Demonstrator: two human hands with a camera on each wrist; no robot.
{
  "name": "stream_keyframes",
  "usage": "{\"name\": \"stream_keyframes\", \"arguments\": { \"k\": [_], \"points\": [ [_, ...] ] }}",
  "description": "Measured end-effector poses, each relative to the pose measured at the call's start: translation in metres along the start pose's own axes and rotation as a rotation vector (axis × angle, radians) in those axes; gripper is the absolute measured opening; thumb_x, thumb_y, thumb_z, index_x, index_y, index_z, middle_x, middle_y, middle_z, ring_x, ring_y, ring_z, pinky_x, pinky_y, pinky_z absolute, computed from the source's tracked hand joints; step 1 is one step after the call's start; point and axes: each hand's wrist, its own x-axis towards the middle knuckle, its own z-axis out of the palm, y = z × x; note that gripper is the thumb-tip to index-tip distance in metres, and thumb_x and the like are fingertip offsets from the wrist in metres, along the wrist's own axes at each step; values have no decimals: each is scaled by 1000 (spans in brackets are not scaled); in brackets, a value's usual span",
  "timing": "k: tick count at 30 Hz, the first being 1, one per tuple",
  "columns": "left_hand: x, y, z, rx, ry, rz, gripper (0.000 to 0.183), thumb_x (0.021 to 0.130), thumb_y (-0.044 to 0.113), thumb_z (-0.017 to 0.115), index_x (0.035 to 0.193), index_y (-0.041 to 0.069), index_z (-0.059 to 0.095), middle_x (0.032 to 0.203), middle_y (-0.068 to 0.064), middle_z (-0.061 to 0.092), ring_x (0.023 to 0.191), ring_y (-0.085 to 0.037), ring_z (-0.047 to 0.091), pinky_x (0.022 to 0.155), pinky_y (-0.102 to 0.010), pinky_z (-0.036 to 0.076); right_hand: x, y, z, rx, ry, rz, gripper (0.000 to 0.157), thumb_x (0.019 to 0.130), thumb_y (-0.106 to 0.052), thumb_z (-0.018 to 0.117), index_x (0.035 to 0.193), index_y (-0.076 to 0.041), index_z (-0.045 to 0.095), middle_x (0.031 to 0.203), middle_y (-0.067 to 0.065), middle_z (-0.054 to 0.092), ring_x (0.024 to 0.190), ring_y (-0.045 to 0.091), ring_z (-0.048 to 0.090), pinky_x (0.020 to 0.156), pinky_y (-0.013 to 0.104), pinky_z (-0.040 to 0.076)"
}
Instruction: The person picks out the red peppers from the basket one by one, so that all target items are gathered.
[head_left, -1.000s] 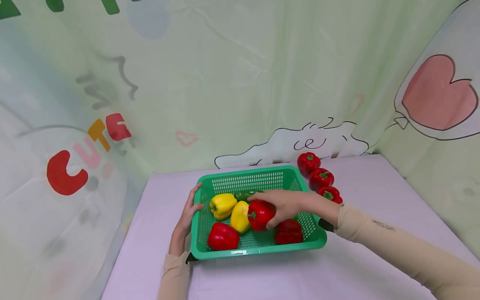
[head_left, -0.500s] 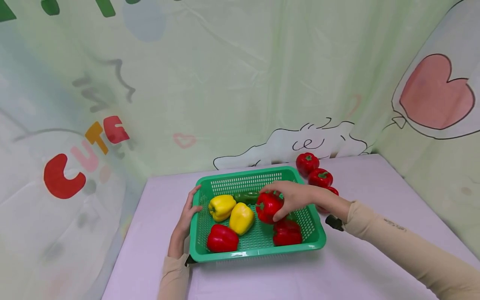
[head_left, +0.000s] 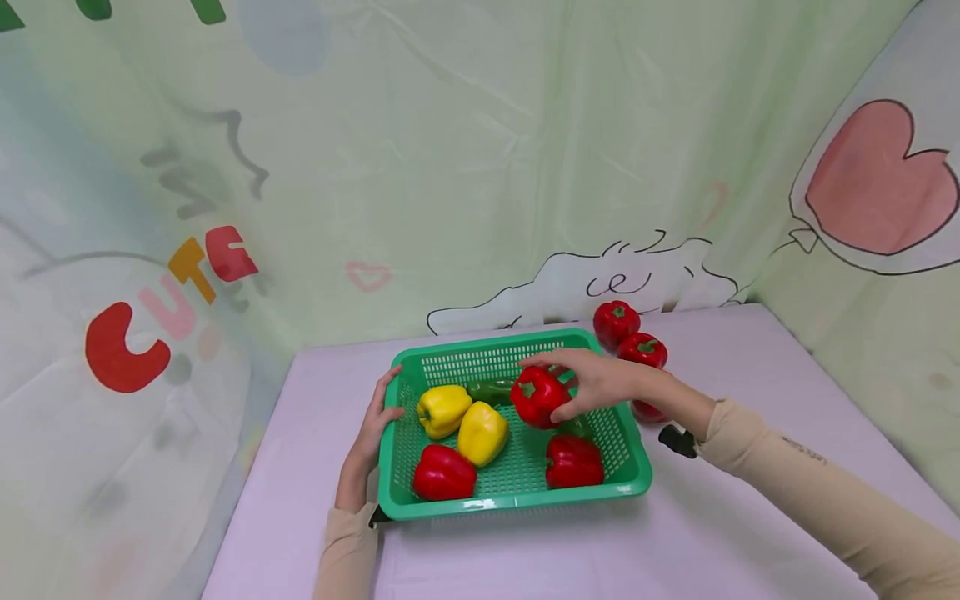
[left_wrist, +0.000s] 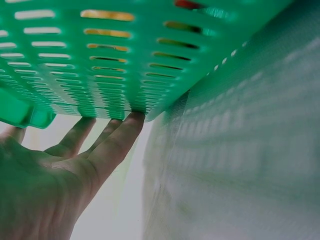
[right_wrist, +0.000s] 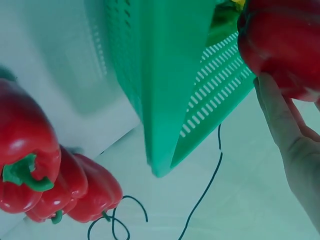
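Note:
My right hand (head_left: pixel 555 390) grips a red bell pepper (head_left: pixel 534 398) and holds it above the right half of a green slotted basket (head_left: pixel 510 504). The right wrist view shows that pepper (right_wrist: pixel 282 45) at the top right, with fingers (right_wrist: pixel 285 125) under it. My left hand (head_left: pixel 372 427) lies against the basket's left wall with the thumb at the rim. In the left wrist view its fingers (left_wrist: pixel 112 142) are straight on the outer wall (left_wrist: pixel 125 50). Two yellow peppers (head_left: pixel 444 410) (head_left: pixel 482 432), two red ones (head_left: pixel 445 472) (head_left: pixel 573 460) and a green one (head_left: pixel 489 389) lie in the basket.
Three red peppers stand in a row on the lilac table right of the basket (head_left: pixel 617 322) (head_left: pixel 642 350) (head_left: pixel 647 411), the nearest partly hidden by my wrist; the right wrist view shows them too (right_wrist: pixel 30 150). A printed curtain closes the back and both sides.
My right hand has lifted the red pepper from beside the yellow ones and carried it up and to the right. The left hand has stayed on the basket.

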Motion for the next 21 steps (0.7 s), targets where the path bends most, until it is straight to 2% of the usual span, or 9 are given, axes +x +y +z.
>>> {"name": "stream_keyframes", "arguments": {
  "k": [5, 11, 15, 21],
  "points": [
    [-1, -1, 1, -12, 7, -8, 71, 90, 2, 39, 156, 18, 20, 161, -13, 16, 139, -39, 28, 98, -35, 43, -2, 3, -6, 15, 51, 26, 76, 78, -13, 80, 144, -14, 43, 135, 12, 53, 121, 35, 51, 84, 39, 55],
    [-2, -2, 1, -13, 9, -11, 71, 89, 1, 39, 156, 17, 20, 160, -13, 17, 137, -38, 29, 95, -28, 45, -5, 14, -15, -35, 155, 19, 77, 75, -16, 83, 141, -11, 44, 132, 13, 57, 116, 34, 55, 81, 42, 56],
    [-2, 0, 1, -9, 1, -7, 71, 89, 1, 38, 156, 16, 19, 161, -14, 15, 138, -38, 28, 97, -30, 43, -5, 22, -22, -63, 236, 14, 80, 73, -17, 84, 142, -10, 45, 131, 13, 58, 115, 32, 56, 81, 40, 56],
    [0, 0, 0, -8, 1, -9, 71, 89, 1, 38, 156, 17, 20, 161, -14, 16, 139, -39, 28, 98, -37, 43, -6, 33, -33, -17, 350, 34, 82, 73, -12, 85, 143, -7, 43, 133, 15, 56, 117, 39, 54, 84, 49, 54]
  ]
}}
